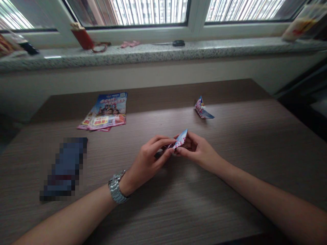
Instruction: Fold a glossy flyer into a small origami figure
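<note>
Between my two hands is a small piece of folded paper [181, 139], printed in blue, white and dark pink, with one pointed corner upward. My left hand [150, 154], with a metal watch [118, 188] on its wrist, pinches the paper's left side between thumb and fingers. On the opposite side, my right hand [198, 149] grips it, its fingers curled behind and its thumb at the lower edge. Part of the paper is hidden by the fingers. Beyond my right hand, a finished-looking folded paper shape [201, 109] in similar colours stands on the table.
Several printed flyers [108, 112] lie stacked at the back left of the wooden table [158, 211]. Nearer, a blurred-out dark rectangular object [65, 166] rests left of my hands. The stone windowsill [153, 54] holds a red box [83, 38] and a dark-handled tool [178, 43].
</note>
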The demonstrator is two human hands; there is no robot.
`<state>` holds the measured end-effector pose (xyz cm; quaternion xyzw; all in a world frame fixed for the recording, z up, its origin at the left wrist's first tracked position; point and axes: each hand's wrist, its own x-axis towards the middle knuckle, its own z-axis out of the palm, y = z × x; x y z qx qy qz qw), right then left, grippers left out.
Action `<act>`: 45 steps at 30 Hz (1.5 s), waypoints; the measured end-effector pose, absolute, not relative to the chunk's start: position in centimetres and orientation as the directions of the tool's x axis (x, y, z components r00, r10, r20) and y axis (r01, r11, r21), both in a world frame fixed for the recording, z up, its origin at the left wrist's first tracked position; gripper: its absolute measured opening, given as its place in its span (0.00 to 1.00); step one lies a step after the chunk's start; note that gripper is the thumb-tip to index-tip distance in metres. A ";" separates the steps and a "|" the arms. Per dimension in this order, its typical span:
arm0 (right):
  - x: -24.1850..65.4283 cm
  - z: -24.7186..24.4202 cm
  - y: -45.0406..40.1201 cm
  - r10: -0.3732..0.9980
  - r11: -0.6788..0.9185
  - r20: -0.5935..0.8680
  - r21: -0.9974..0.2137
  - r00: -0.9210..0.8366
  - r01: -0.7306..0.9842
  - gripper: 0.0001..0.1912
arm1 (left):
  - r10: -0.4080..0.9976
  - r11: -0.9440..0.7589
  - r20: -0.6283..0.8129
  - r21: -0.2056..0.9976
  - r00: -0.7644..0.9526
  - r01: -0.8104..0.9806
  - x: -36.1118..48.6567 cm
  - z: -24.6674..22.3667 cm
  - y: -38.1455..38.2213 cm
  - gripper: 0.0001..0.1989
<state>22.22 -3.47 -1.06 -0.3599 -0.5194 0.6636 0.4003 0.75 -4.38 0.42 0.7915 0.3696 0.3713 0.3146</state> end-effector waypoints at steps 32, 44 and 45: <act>22.2 -0.9 -3.8 0.925 -0.030 -0.044 -0.999 -0.378 0.042 0.13 | 0.874 -0.438 0.320 0.845 0.366 0.307 0.9 0.5 -4.8 0.12; 22.0 -0.7 -4.0 0.926 -0.040 -0.056 -0.998 -0.373 0.049 0.14 | 0.732 -0.681 0.467 0.523 0.495 0.513 0.7 0.9 -4.7 0.10; 22.0 -0.7 -4.0 0.926 -0.044 -0.061 -0.998 -0.372 0.054 0.14 | 0.726 -0.687 0.467 0.498 0.504 0.529 0.7 1.0 -4.7 0.09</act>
